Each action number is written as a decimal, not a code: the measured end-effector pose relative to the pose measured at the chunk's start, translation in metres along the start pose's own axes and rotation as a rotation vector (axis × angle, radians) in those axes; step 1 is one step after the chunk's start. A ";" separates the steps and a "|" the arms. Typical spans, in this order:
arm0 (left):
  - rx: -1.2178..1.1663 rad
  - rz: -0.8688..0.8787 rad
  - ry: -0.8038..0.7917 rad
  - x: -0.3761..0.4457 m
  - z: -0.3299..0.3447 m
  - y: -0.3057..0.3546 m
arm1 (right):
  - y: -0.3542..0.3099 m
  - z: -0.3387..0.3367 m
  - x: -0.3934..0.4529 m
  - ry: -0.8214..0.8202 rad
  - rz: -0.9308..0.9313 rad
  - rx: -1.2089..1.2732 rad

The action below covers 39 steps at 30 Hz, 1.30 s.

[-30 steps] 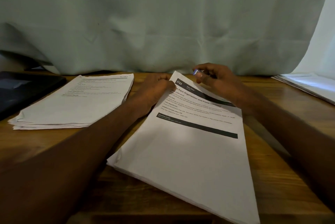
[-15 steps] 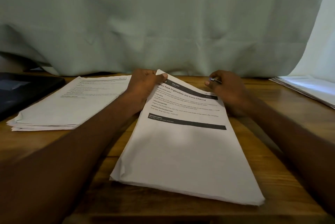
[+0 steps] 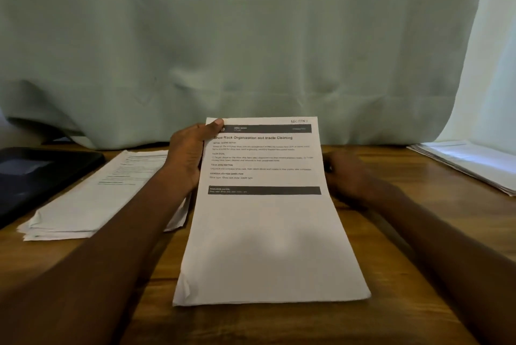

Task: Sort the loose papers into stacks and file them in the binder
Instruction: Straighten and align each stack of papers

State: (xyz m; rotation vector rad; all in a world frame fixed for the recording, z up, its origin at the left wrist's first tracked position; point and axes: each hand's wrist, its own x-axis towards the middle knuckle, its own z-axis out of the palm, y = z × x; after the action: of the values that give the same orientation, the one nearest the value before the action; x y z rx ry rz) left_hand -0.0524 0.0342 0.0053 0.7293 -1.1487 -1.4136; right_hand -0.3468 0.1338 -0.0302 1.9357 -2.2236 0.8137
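On the brown wooden table (image 3: 391, 233), the thick white printed paper stack (image 3: 268, 247) is being squared up, far end lifted. Its top-left corner is pinched by the left hand (image 3: 190, 154); the right hand's (image 3: 346, 177) grip can't be told, it's half hidden. Likely needed next: tapping the edges flush.

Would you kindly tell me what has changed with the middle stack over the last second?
The middle stack swung from skewed to square with the table edge, its far end lifted. The left hand now grips its top-left corner; the right hand shifted to its right edge. The left stack and right stack stayed put.
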 end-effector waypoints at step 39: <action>0.818 0.114 -0.295 -0.014 0.019 -0.005 | -0.043 -0.049 -0.004 0.712 0.141 1.215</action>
State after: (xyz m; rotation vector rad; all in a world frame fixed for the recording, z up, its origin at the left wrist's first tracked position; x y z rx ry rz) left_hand -0.0687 0.0519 0.0045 1.0058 -2.0109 -0.9419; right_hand -0.3192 0.1559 0.0243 1.2426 -1.4476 2.7460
